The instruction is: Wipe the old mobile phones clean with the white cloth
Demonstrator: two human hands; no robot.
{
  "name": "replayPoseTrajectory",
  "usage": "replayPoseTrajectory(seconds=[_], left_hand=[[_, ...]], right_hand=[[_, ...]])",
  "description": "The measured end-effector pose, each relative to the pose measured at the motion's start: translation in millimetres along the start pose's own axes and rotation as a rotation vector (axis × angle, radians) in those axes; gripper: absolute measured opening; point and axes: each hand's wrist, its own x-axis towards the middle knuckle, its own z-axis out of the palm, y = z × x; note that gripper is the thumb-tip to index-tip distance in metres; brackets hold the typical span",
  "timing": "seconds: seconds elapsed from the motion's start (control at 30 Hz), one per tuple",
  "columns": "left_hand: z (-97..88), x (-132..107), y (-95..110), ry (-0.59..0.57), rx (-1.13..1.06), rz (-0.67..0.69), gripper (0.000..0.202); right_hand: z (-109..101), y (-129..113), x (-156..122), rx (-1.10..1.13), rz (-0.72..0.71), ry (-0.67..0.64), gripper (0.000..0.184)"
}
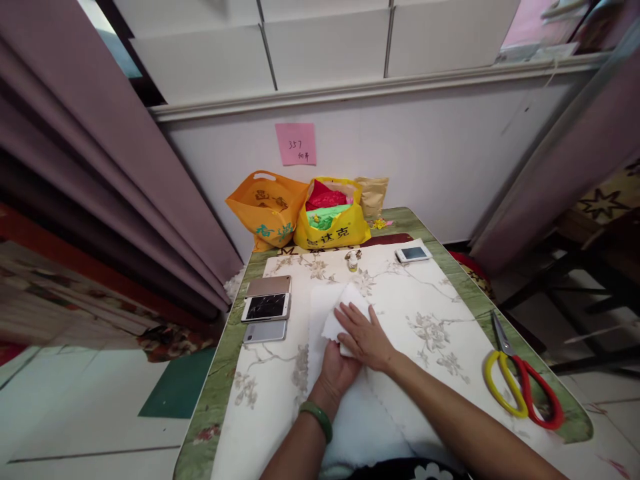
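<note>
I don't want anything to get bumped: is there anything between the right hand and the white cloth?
Nothing visible: the right hand lies directly on the white cloth. The scissors are off to the right, out of the way.

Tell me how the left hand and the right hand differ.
The left hand has a green bangle at its wrist; the right hand has none. The right hand lies back up, fingers extended, over the white sheet; the left hand sits lower in view, fingers partly hidden. Both are at the sheet.

the green table (219,380) carries a floral sheet (415,293), orange bag (267,208), yellow bag (337,232), scissors (508,348)
</note>
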Motion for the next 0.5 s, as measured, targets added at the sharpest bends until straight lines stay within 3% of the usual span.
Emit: replayPoseTrajectory(seconds=[0.13,0.23,0.33,0.4,0.43,0.5], left_hand=[[14.3,-3,-1,-0.034,-0.043,-0.022,0.027],[18.1,-7,1,-0.103,0.001,-0.073,0.035],[16.9,-5,2,-0.162,0.073,-0.093,0.045],[11.3,-3,2,-0.172,0.165,-0.040,0.041],[6.6,-4,3,-0.172,0.213,-0.004,0.036],[-6.9,-12,5,-0.178,0.295,0.041,0.026]], right_hand=[[1,24,14,0.160,0.151,0.091,0.052],[-8,33,9,0.510,0.261,0.319,0.049],[-26,24,-6,0.875,0.306,0.486,0.055],[-37,12,-17,1.008,0.236,0.398,0.054],[-41,7,-21,1.026,0.169,0.278,0.052],[-42,-1,-24,0.957,0.097,0.148,0.048]])
